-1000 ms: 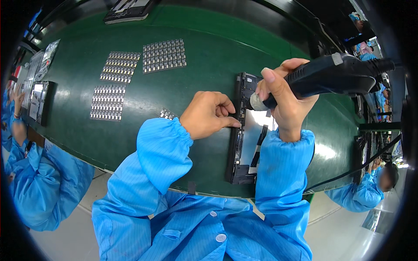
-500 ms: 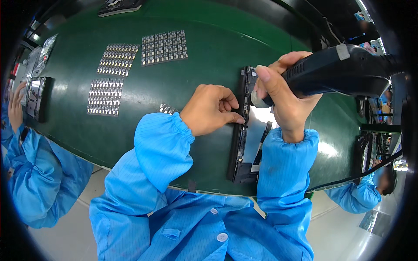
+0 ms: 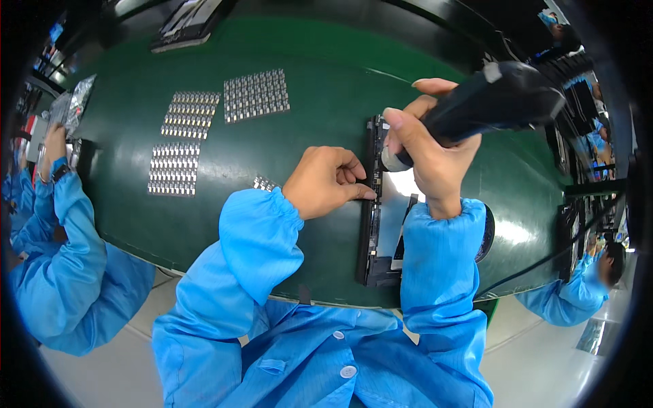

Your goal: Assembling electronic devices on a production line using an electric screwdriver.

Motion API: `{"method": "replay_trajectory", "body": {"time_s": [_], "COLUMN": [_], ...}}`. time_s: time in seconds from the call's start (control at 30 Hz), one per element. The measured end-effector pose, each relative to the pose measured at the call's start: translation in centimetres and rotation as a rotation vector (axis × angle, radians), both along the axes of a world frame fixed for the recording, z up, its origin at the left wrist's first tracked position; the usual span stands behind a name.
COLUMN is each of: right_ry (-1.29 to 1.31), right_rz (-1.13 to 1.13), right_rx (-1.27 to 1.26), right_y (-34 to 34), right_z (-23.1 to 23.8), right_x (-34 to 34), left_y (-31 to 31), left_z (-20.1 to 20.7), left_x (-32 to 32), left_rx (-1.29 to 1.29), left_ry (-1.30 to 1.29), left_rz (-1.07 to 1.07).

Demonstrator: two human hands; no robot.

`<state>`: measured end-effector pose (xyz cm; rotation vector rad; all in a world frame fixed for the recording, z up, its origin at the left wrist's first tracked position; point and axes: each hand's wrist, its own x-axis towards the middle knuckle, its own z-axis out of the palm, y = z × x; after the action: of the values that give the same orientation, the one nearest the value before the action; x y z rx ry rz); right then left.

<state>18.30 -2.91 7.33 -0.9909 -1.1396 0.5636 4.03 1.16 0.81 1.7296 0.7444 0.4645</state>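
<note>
A flat black device frame (image 3: 371,262) with a shiny bluish-white panel (image 3: 391,224) lies near the front edge of the bench. My left hand (image 3: 325,182) is at the frame's left rim, thumb and fingers curled together against it; anything small between them is hidden. My right hand (image 3: 435,153) is wrapped round a bulky black hand-held tool (image 3: 493,102). Its round, greyish end (image 3: 394,160) is over the panel's upper part, close to the rim; whether it touches cannot be told. My right sleeve covers the frame's right side.
On the green bench (image 3: 272,146) lie several sheets of small metallic parts (image 3: 257,95), with a small piece (image 3: 264,183) beside my left sleeve. A black cable (image 3: 537,272) runs at the right. A co-worker's arm (image 3: 75,197) is at the left; another person (image 3: 571,299) sits far right.
The view has shifted slightly, so the sheets appear lower. The tool's rear end has swung in and up, while its tip stays over the panel. The co-worker's hand at left has moved.
</note>
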Motion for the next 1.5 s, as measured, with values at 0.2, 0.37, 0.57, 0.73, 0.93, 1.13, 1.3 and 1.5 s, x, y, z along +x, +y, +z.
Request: {"method": "replay_trajectory", "body": {"time_s": [0.2, 0.37, 0.57, 0.73, 0.93, 1.13, 1.3, 1.5], "right_ry": [0.032, -0.021, 0.080, 0.186, 0.193, 0.057, 0.012, 0.144], "right_rz": [-0.095, -0.289, -0.293, -0.139, -0.005, 0.052, -0.002, 0.223], "right_rx": [0.076, 0.007, 0.024, -0.132, -0.236, -0.164, -0.078, -0.032], "right_y": [-2.2, -7.4, -10.4, -10.6, -10.1, -10.5, -10.6, -10.5], "right_z": [1.5, 2.2, 1.5, 0.5, -2.3, -1.4, -2.6, -3.7], "right_x": [1.2, 4.7, 5.7, 5.1, 4.9, 5.8, 6.3, 7.0], "left_y": [-0.5, -8.2, -9.1, 3.1, 15.7, 14.8, 11.4, 9.1], "left_z": [-0.8, 1.2, -1.1, 0.4, -0.5, 3.4, 2.5, 1.8], "left_x": [-0.4, -0.4, 0.8, 6.1, 8.1, 12.1, 21.4, 32.9], "left_rx": [0.115, 0.919, 1.076, 1.142, 1.285, 0.974, 1.095, 1.088], "left_ry": [-0.103, -0.321, -0.141, 0.080, 0.472, 0.848, 0.317, 0.187], "left_rz": [-0.025, -0.273, -0.289, -0.099, 0.254, 0.247, -0.251, -0.377]}}
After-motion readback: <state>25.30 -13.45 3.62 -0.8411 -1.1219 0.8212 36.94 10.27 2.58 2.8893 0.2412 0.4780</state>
